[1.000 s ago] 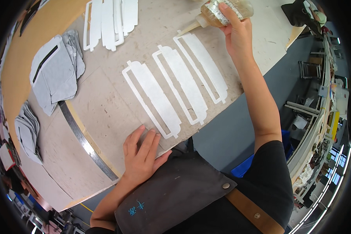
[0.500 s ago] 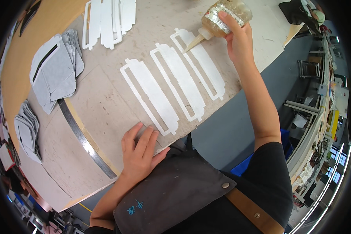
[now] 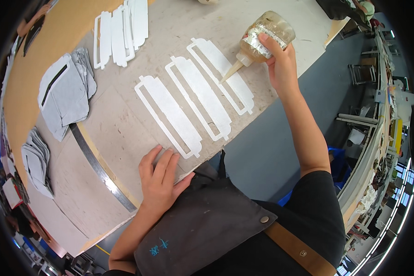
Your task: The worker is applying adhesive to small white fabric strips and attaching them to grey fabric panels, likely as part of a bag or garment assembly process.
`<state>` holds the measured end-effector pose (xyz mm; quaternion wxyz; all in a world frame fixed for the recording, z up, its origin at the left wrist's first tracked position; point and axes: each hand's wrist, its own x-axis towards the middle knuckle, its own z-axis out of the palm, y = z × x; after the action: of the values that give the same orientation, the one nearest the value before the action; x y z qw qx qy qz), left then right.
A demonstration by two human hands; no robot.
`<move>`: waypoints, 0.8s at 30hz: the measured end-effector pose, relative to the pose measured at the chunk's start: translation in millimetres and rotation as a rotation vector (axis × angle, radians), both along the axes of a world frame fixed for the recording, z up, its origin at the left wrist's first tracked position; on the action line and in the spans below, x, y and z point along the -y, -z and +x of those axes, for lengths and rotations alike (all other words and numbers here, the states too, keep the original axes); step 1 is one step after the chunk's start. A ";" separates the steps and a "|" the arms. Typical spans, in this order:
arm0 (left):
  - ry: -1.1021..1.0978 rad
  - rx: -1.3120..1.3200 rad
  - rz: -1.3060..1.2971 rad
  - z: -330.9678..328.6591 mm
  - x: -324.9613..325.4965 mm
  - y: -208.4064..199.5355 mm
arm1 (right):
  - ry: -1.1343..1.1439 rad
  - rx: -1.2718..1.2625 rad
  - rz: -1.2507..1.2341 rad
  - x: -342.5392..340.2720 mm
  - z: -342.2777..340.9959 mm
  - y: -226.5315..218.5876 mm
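Observation:
My right hand (image 3: 283,64) grips a translucent squeeze bottle (image 3: 267,34) with brownish contents and a long tapered nozzle, tipped downward to the left. Its tip meets the rightmost white cut-out piece (image 3: 239,89), beside the long slot, about halfway along. Two like pieces lie to the left in a slanted row, a middle one (image 3: 202,94) and a left one (image 3: 175,115). Each has a solid panel and a narrow slotted frame. My left hand (image 3: 158,181) holds nothing; its fingers are apart and rest on the table near the left piece's lower end.
More white pieces (image 3: 119,39) lie overlapped at the far left of the table (image 3: 115,115). Two stacks of grey cut pieces, a larger one (image 3: 64,96) and a smaller one (image 3: 37,161), sit farther left. A metal strip (image 3: 96,161) crosses to the near edge.
The nozzle tip has travelled along the rightmost piece toward its near end, with the bottle still in my right hand. My left hand stays by the table edge. The whole view has shifted slightly.

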<state>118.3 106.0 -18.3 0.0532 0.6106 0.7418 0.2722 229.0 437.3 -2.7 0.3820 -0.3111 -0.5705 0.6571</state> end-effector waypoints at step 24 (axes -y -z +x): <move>-0.016 -0.044 0.004 0.8 0.2 1.3 | 0.102 0.078 -0.026 17.3 55.2 -7.8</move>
<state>119.1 105.8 -19.6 0.0336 0.6107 0.7470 0.2604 284.2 419.9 5.1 0.3884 -0.3699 -0.5597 0.6317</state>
